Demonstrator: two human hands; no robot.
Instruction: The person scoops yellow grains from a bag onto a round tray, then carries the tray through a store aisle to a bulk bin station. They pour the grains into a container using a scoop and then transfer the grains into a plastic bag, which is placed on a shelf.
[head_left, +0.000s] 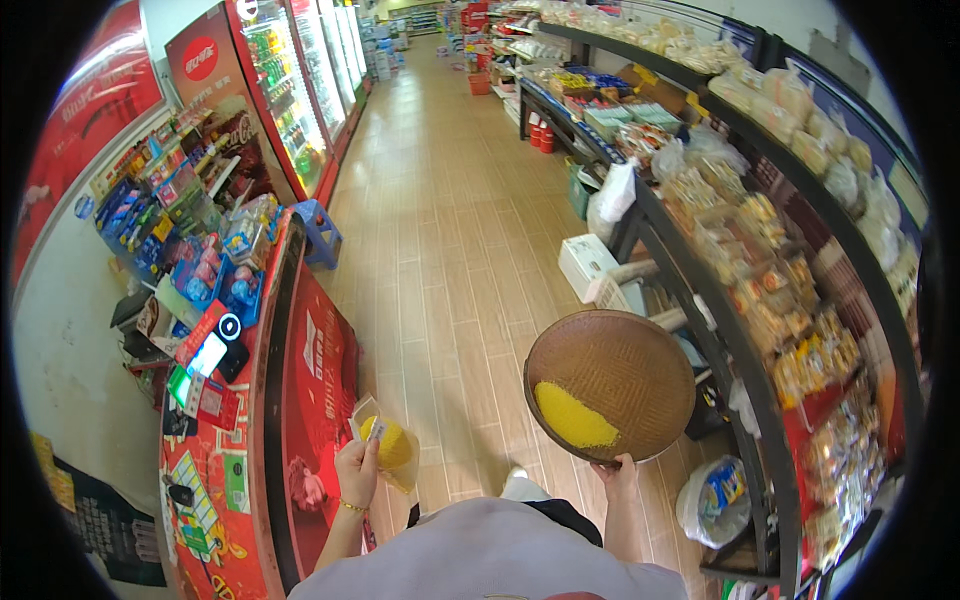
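My left hand (358, 471), with a yellow bracelet at the wrist, grips the top of a clear plastic bag (397, 455) partly filled with small yellow grains. A white label is on the bag near my thumb. My right hand (619, 475) holds the near rim of a round woven bamboo tray (637, 367), thumb on top and fingers under it. A heap of yellow grains (571, 417) lies against the tray's left and near side. Bag and tray are apart, one on each side of my body.
A red counter (319, 375) with goods and a lit screen runs along the left, a blue plastic stool (322, 234) behind it. Drinks fridges (285, 97) line the aisle. Black shelves (720, 262) of bagged food curve along the right. A white bin (694, 510) and a white box (585, 259) stand low beside them.
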